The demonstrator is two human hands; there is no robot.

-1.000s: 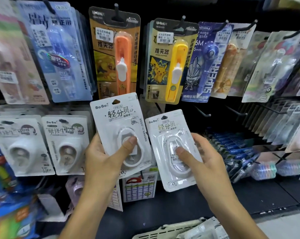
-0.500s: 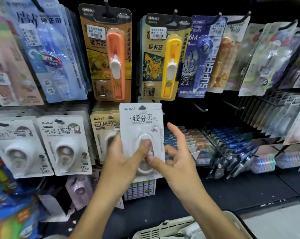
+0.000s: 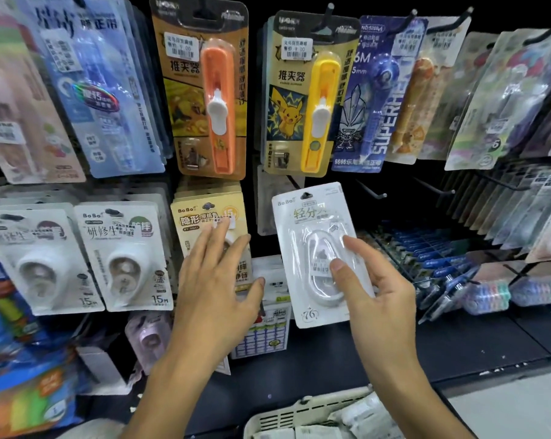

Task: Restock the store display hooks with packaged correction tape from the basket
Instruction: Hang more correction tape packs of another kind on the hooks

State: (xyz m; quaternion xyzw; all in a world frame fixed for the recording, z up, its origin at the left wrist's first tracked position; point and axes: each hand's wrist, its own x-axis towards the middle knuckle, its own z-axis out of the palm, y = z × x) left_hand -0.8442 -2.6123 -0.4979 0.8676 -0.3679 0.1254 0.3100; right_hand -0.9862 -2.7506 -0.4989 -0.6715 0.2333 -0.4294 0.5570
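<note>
My right hand (image 3: 375,289) grips a white blister pack of correction tape (image 3: 315,229), thumb on its front, holding it upright in front of the dark display board right of centre. My left hand (image 3: 215,280) is spread with straight fingers and holds nothing; its fingertips lie over a hanging cream-yellow correction tape pack (image 3: 204,217). Whether they touch it is unclear. A cream basket (image 3: 287,416) with more white packs sits at the bottom edge, below my right forearm.
White tape packs (image 3: 122,258) hang at left. Above hang an orange clip pusher pack (image 3: 204,90) and a yellow one (image 3: 306,96). Two bare hooks (image 3: 372,190) stick out right of the held pack. Shelf bins of small items (image 3: 458,267) lie at right.
My two hands each held a pack, then brought them together. Now my right hand holds the packs to the right, and my left hand has let go and moved left to the cream pack.
</note>
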